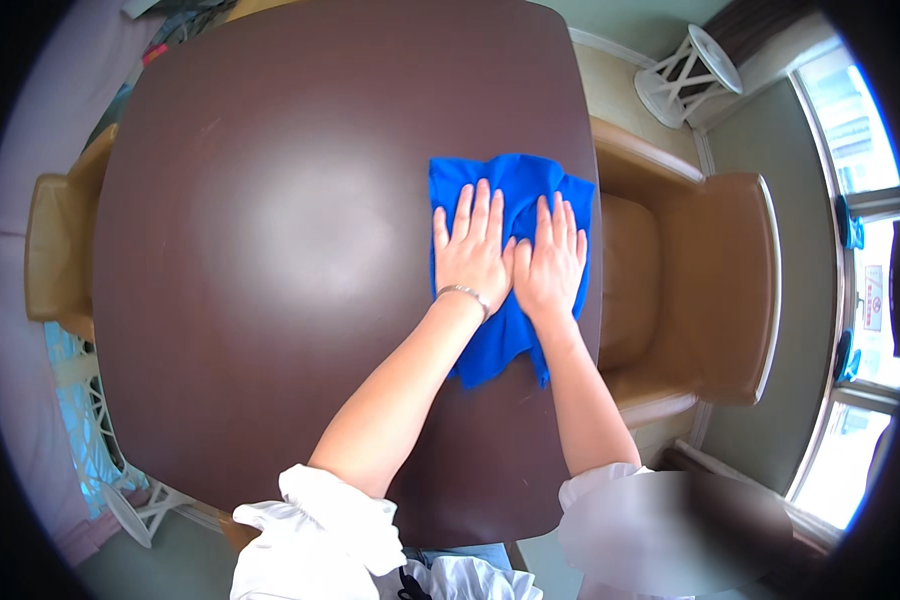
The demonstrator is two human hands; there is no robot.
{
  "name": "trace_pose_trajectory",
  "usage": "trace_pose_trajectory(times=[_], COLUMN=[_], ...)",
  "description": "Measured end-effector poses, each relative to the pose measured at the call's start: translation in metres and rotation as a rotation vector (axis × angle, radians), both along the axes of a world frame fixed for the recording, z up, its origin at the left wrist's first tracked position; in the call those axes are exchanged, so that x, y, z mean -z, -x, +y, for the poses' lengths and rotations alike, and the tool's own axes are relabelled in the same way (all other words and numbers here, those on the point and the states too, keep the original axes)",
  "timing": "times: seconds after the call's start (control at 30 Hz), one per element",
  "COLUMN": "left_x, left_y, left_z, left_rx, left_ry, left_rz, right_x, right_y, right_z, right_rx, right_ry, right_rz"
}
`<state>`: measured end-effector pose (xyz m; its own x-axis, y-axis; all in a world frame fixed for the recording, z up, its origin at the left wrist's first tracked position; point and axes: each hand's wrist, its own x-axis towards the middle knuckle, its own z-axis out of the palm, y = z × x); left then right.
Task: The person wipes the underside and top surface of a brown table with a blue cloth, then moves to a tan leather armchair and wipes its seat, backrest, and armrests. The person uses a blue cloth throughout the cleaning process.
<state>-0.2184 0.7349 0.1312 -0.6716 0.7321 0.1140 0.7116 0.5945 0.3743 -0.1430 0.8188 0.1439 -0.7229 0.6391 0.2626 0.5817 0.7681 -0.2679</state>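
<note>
A blue cloth (517, 180) lies spread and slightly wrinkled on the dark brown tabletop (285, 360), close to its right edge. My left hand (472, 255) rests palm down on the cloth, fingers apart and pointing away from me; a bracelet (465, 292) circles that wrist. Just to its right, my right hand (553, 262) is also flat on the cloth, with its fingers slightly spread. The two thumbs meet or nearly meet between the hands. Neither hand grips the cloth. Parts of the cloth beneath both palms are hidden.
A tan armchair (720, 292) stands against the table's right side, and another tan chair (60, 247) at the left. White side tables (682, 79) (131, 514) stand at the far right and near left. Windows (862, 150) line the right wall; a pale curtain (26, 187) hangs left.
</note>
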Motion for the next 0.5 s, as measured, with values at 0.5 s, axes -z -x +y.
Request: trace_pose_trajectory(times=[0.5], left_x=[-0.03], left_y=[-0.17], left_z=[-0.293], left_rx=[0.201], left_ry=[0.17], left_rz=[-0.22], right_x=[-0.022], right_y=[-0.209], right_z=[-0.248], right_rx=[-0.339], right_ry=[0.313], right_rz=[-0.294])
